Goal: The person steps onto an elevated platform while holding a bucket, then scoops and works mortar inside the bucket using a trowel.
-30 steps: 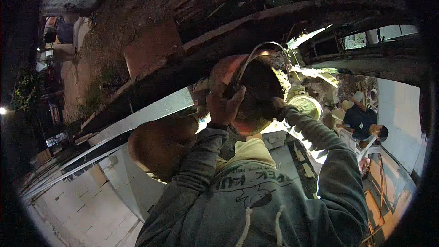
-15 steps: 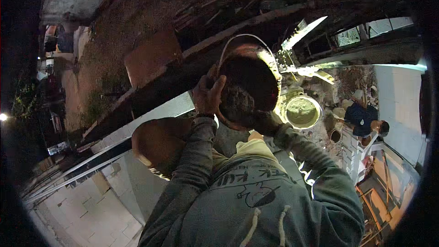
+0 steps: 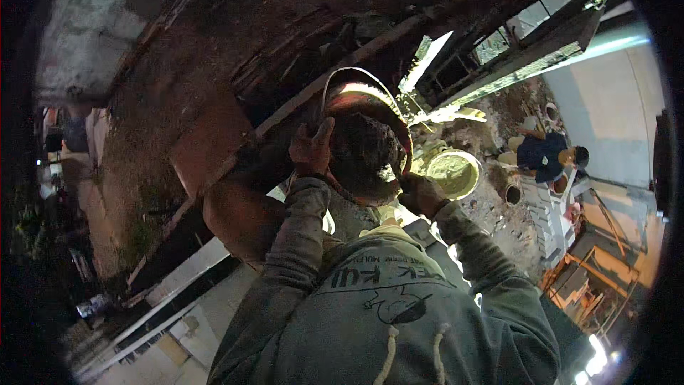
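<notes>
Matt cloth sweatshirt (image 3: 367, 328), shiny-rimmed bucket (image 3: 358, 100)

It's gloomy around me, with dark, rough ground (image 3: 142, 178) spreading across the left and a flat reddish-brown slab (image 3: 212, 144) lying on it. A pale, stained surface (image 3: 85, 36) shows at the upper left. Off to the right I see a smooth pale wall (image 3: 605, 100), and below it flat panels (image 3: 607, 212) lit orange. Harsh white lights (image 3: 597, 358) blaze at the lower right. Down at the lower left, a long pale ledge (image 3: 185, 274) runs slantwise.
</notes>
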`<action>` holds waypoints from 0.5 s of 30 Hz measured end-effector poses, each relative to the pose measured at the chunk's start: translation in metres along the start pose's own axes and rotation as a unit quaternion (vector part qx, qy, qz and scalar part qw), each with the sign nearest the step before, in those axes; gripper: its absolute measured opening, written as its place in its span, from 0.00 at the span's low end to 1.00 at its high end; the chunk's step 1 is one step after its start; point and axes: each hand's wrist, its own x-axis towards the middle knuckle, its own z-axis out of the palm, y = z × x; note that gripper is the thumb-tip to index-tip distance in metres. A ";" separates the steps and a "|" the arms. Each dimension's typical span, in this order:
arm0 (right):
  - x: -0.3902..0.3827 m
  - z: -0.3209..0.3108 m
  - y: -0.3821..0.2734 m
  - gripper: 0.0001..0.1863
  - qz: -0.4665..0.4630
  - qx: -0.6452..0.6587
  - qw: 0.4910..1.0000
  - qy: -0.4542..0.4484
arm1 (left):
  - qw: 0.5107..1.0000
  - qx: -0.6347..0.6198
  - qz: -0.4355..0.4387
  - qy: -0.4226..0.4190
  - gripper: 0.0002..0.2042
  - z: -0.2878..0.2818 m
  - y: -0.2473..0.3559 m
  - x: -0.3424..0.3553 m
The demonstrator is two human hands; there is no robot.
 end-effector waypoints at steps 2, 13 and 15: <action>-0.007 0.000 -0.013 0.17 -0.019 0.021 0.999 0.047 | 0.997 -0.035 0.069 -0.022 0.24 0.007 0.006 0.007; -0.061 -0.010 -0.096 0.14 0.144 0.287 0.946 0.038 | 0.984 0.035 0.119 -0.125 0.26 0.005 0.025 0.044; -0.058 -0.032 -0.085 0.11 0.240 0.512 0.825 -0.004 | 0.972 0.117 0.164 -0.117 0.25 0.007 0.013 0.054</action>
